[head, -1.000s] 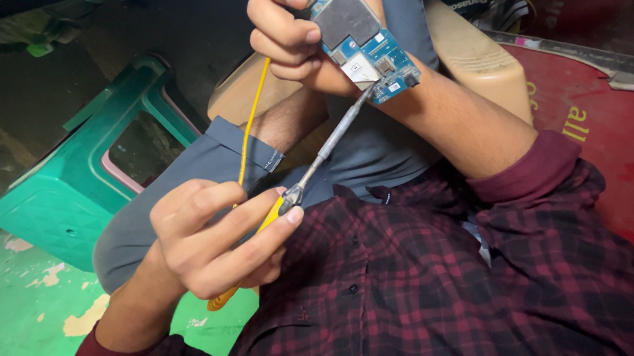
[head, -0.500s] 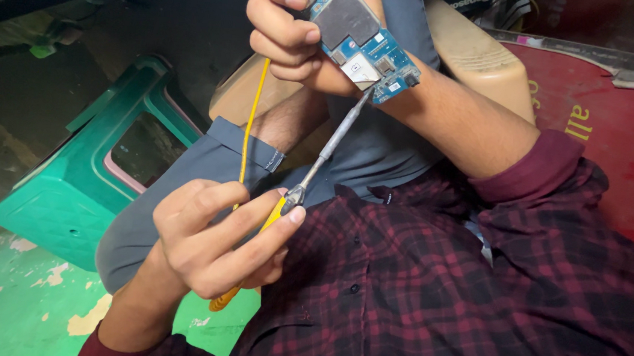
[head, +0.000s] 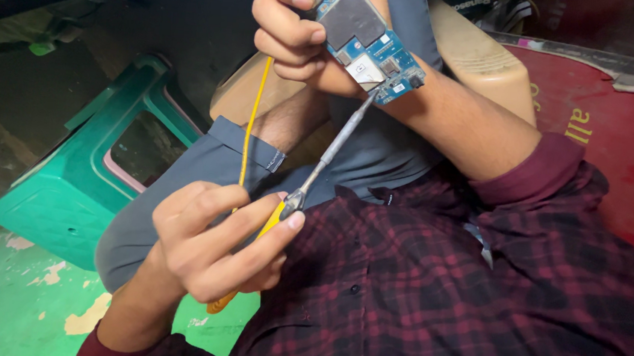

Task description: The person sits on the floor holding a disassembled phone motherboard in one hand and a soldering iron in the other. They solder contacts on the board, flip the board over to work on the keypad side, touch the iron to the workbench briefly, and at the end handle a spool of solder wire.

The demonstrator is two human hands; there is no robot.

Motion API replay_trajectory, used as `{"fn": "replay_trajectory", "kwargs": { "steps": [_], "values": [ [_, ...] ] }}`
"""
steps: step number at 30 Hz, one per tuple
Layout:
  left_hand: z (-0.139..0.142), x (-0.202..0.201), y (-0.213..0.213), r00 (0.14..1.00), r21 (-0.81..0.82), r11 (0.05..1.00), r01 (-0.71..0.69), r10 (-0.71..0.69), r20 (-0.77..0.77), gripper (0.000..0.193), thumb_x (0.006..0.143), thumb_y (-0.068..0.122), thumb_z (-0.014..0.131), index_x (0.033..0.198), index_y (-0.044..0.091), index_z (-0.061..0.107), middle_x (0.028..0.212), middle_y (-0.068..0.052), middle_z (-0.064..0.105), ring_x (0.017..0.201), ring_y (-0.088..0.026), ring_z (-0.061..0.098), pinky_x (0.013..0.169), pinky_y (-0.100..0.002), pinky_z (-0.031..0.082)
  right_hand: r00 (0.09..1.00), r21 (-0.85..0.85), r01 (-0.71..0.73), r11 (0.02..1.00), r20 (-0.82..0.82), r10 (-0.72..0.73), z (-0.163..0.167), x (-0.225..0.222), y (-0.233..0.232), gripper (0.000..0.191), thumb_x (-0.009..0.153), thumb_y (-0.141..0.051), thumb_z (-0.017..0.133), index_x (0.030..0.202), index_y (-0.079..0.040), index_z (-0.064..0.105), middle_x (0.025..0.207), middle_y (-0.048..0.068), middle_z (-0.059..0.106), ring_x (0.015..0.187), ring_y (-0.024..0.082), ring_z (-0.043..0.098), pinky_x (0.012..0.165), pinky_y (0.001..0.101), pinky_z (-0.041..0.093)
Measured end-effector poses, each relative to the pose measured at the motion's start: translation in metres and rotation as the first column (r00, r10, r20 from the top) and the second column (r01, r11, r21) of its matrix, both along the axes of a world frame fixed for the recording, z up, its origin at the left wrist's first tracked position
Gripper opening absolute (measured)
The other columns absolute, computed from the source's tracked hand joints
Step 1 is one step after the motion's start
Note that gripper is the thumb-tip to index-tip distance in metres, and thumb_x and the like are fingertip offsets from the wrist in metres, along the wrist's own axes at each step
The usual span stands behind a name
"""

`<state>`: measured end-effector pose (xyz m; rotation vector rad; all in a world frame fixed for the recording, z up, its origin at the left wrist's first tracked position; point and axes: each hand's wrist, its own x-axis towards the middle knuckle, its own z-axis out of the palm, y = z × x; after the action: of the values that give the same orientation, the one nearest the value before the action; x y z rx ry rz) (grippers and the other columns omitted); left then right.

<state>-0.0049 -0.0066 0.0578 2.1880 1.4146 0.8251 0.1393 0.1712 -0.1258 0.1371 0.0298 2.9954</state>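
My right hand [head: 291, 25] holds a small blue circuit board [head: 362, 35] with a metal shield and a white chip, up near the top of the view. My left hand [head: 209, 249] grips the yellow handle of a soldering iron [head: 334, 145], low and left of the board. Its thin metal shaft slants up to the right, and the tip touches the board's lower edge beside the white chip. A yellow cord [head: 249, 127] runs from my left hand up behind my right hand's fingers. Both hands are over my lap, above grey shorts and a dark red plaid shirt.
A green plastic stool [head: 83, 182] stands at the left on a green floor with flaking paint. A tan plastic seat [head: 477, 59] lies behind my right forearm. A red mat with yellow print [head: 621, 149] covers the right side.
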Motion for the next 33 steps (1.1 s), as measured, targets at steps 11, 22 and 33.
{"fn": "replay_trajectory", "kwargs": {
  "steps": [11,22,33],
  "values": [
    [-0.010,-0.006,-0.010,0.998,0.104,0.993,-0.052,0.056,-0.035,0.023,0.100,0.032,0.077,0.108,0.011,0.075,0.101,-0.012,0.075,0.085,-0.022,0.061,0.064,-0.031,0.051,0.998,-0.027,-0.001,1.000,0.060,0.003,0.000,0.000,-0.005,0.036,0.107,-0.044,0.045,0.094,-0.011,0.051,0.069,0.000,0.040,0.060,0.010,0.032,0.054,0.0229,0.030],
    [0.000,-0.018,-0.028,0.982,0.057,0.988,-0.143,0.135,0.130,0.033,0.097,0.039,0.076,0.120,0.021,0.058,0.106,-0.020,0.071,0.093,-0.028,0.067,0.067,-0.037,0.058,0.998,-0.018,0.045,0.999,0.033,-0.044,0.011,-0.008,-0.005,0.033,0.106,-0.039,0.045,0.092,-0.012,0.057,0.065,-0.002,0.042,0.059,0.009,0.031,0.051,0.0214,0.031],
    [0.036,-0.025,-0.049,0.915,0.116,0.929,-0.352,0.315,0.254,0.043,0.096,0.006,0.082,0.130,0.021,0.060,0.121,-0.018,0.066,0.107,-0.031,0.074,0.084,-0.037,0.061,0.971,0.081,0.064,0.995,0.224,-0.080,0.016,-0.008,-0.013,0.027,0.094,-0.042,0.054,0.083,-0.017,0.055,0.068,-0.005,0.041,0.062,0.008,0.032,0.054,0.0202,0.032]
  ]
}}
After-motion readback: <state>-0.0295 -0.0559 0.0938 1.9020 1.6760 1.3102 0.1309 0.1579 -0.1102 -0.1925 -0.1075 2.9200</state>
